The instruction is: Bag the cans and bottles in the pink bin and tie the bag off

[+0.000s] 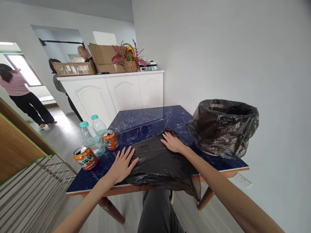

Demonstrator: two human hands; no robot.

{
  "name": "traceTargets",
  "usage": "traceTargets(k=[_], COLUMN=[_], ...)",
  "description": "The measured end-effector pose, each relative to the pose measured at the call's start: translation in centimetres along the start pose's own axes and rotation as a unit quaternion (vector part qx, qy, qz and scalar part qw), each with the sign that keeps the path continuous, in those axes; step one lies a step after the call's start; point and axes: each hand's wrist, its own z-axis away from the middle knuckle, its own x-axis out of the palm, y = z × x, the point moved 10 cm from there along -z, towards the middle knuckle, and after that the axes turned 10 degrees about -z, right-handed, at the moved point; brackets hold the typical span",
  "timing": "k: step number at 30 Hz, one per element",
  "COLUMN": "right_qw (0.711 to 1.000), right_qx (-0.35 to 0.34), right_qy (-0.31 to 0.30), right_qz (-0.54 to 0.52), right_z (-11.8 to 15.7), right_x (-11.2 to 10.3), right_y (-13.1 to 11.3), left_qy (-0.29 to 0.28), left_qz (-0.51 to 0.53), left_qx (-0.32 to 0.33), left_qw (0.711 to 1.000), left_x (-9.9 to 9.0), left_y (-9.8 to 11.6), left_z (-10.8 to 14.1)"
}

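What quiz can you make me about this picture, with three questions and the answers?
1. How many teal-capped bottles stand beside the orange cans?
2. True or false: both orange cans are lying on their sides.
3. What is under the right hand?
A) an orange can
B) a bottle
C) black plastic

Key: 1. Two. 2. False; both stand upright. 3. C.

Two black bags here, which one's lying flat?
The black bag under the right hand, left hand at its left edge; it hangs over the table's front edge. The other bag stands up at right, mouth open.
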Motion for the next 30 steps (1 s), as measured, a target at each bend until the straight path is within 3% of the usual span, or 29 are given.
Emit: traceTargets(k=[2, 4, 6, 8, 10, 12, 17, 22, 24, 27, 30], right_qw=[1.0, 0.999, 0.982, 0.963, 0.959, 0.967, 0.973, 0.986, 0.977, 0.94, 0.908], right_qx=[-0.002, -0.053, -0.185, -0.259, -0.273, -0.25, -0.23, -0.067, -0.03, 0.02, -0.028], right_qy=[0.016, 0.013, -0.026, -0.065, -0.076, -0.043, 0.01, 0.027, 0.091, 0.249, 0.377], right_qz=[0.004, -0.001, -0.035, -0.04, -0.003, 0.034, -0.007, -0.148, -0.19, -0.231, -0.181], right_z=[1.8, 4.9, 9.7, 14.5, 17.9, 19.6, 21.1, 19.2, 17.7, 16.0, 15.9], right_x=[-1.1, -1.4, -0.8, 0.3, 1.5, 2.0, 0.4, -4.8, -7.9, -12.5, -15.0], right_y=[-0.9, -3.6, -7.9, -10.2, -9.9, -7.7, -3.4, -2.0, -2.1, -2.0, -5.5], left_qy=[0.041, 0.081, 0.092, 0.079, 0.062, 0.043, 0.03, 0.055, 0.053, 0.066, 0.088], left_qz=[0.018, 0.045, 0.075, 0.097, 0.108, 0.113, 0.146, 0.245, 0.27, 0.284, 0.273], left_qx=[0.024, 0.079, 0.136, 0.164, 0.166, 0.164, 0.136, 0.105, 0.057, -0.037, -0.101], left_qw=[0.999, 0.993, 0.984, 0.979, 0.978, 0.979, 0.979, 0.962, 0.96, 0.956, 0.953], left_x=[-2.0, -4.5, -6.5, -7.6, -8.0, -7.7, -6.7, -7.6, -7.8, -7.7, -7.1], left_y=[0.5, 1.8, 3.0, 3.6, 3.6, 3.5, 3.0, 3.5, 3.4, 2.4, 1.4], left_z=[0.7, 1.7, 3.0, 4.2, 5.2, 5.9, 6.3, 5.7, 5.1, 3.8, 2.2])
